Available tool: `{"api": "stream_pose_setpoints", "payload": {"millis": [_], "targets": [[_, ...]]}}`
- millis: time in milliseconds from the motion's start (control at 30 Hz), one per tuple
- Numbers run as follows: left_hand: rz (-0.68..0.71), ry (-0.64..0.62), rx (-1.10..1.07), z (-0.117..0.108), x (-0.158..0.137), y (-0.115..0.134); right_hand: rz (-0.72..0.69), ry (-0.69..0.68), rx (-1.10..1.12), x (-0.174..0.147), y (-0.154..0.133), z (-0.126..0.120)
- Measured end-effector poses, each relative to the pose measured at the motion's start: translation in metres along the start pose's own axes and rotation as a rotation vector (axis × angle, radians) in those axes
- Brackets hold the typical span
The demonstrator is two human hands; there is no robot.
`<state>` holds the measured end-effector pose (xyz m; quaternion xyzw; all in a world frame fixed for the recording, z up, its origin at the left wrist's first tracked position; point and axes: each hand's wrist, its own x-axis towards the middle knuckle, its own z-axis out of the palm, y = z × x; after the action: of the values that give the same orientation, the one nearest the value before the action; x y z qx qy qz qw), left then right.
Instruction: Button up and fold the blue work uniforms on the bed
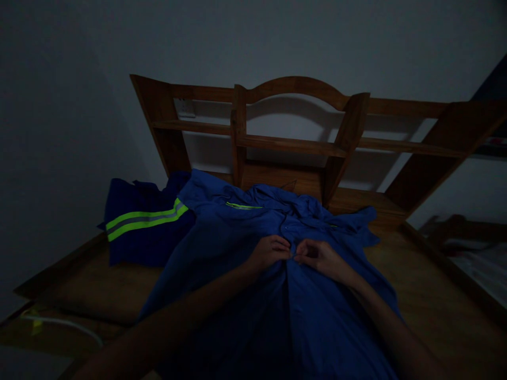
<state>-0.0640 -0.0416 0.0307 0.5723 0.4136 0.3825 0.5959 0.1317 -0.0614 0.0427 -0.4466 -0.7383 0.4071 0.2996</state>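
A blue short-sleeved work shirt (237, 232) lies spread over the wooden desk, its collar end toward the shelf and its lower part toward me. Lime-yellow trim shows on its chest. My left hand (271, 250) pinches the left edge of the front opening near the middle. Close beside it, my right hand (317, 257) pinches the facing edge, thumb and forefinger together. The fingertips of both hands nearly meet at the placket. Any button between them is too small and dark to make out. Below the hands the two front edges hang slightly apart.
A folded dark blue garment (146, 240) with lime and silver bands lies at the left. Behind stands a wooden shelf unit (293, 142) against the wall, with a socket (186, 109) behind it. A pale cable (67, 323) lies at lower left. The desk's raised edge (447, 264) runs along the right.
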Motion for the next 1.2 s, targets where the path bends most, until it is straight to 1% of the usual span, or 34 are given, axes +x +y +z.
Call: {"api": "stream_pose_setpoints", "payload": {"millis": [100,200,333,533,633,700,833,933,1067,1133,1200], "targets": [[0.100,-0.001,0.036,-0.002,0.002,0.004,0.008,-0.018,0.054,0.000,-0.002,0.001],[0.146,0.010,0.058,-0.003,0.004,0.002,-0.035,-0.001,0.049,0.000,-0.007,0.001],[0.143,-0.041,0.061,0.000,0.002,-0.001,-0.067,-0.003,0.048,-0.002,-0.010,-0.001],[0.120,-0.118,0.077,-0.001,0.002,-0.006,-0.060,-0.031,0.057,-0.002,-0.007,-0.002],[0.132,-0.166,0.091,-0.003,0.003,-0.008,-0.056,-0.051,0.072,-0.002,-0.006,-0.001],[0.165,-0.171,0.146,-0.003,0.002,-0.007,-0.043,-0.059,0.083,-0.002,-0.006,-0.001],[0.224,-0.140,0.233,-0.001,-0.002,-0.003,-0.003,-0.076,0.091,-0.002,-0.008,-0.001],[0.225,-0.107,0.248,0.001,-0.003,-0.004,0.016,-0.056,0.086,-0.002,-0.010,-0.001],[0.210,-0.089,0.196,0.002,0.002,-0.011,-0.009,0.036,0.058,-0.002,-0.013,-0.003],[0.180,-0.095,0.139,0.002,0.005,-0.013,-0.030,0.074,0.067,-0.002,-0.016,-0.004],[0.112,-0.131,0.073,0.002,0.005,-0.013,-0.041,0.095,0.081,-0.002,-0.019,-0.004]]}}
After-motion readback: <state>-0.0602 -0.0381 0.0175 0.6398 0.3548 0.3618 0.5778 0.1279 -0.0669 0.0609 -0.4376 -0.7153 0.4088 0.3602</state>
